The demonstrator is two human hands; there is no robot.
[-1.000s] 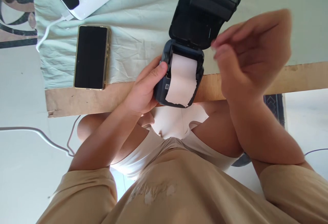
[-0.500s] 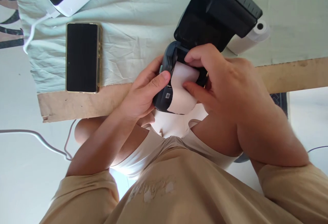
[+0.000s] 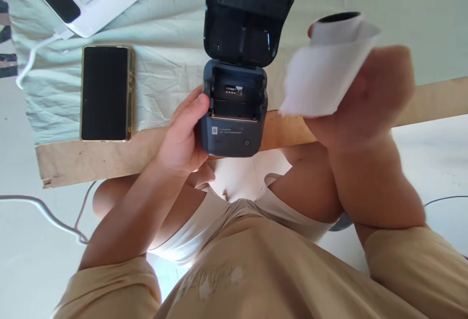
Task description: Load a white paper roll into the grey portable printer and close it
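A dark label printer (image 3: 234,136) is held near the table's front edge, its black lid (image 3: 248,22) swung up and back. Inside, its paper compartment shows bare, with a small printed sticker on the back wall. My left hand (image 3: 185,136) grips the printer's left side, thumb on the upper edge. To the right of the printer, my right hand (image 3: 369,95) holds a white paper roll (image 3: 329,63) with a loose end hanging to the left. Hand and roll are blurred, and most of the right fingers are hidden behind the paper.
On the pale green cloth (image 3: 164,56) at the left lie a phone (image 3: 106,92) and a white device (image 3: 98,2) with a dark screen and a plugged-in cable (image 3: 32,58). A bare wooden edge (image 3: 91,156) runs along the table's front. My legs are beneath it.
My right hand has lifted the paper roll out of the printer and carried it right. The printer has turned to face me squarely. The white roll behind the lid no longer shows.
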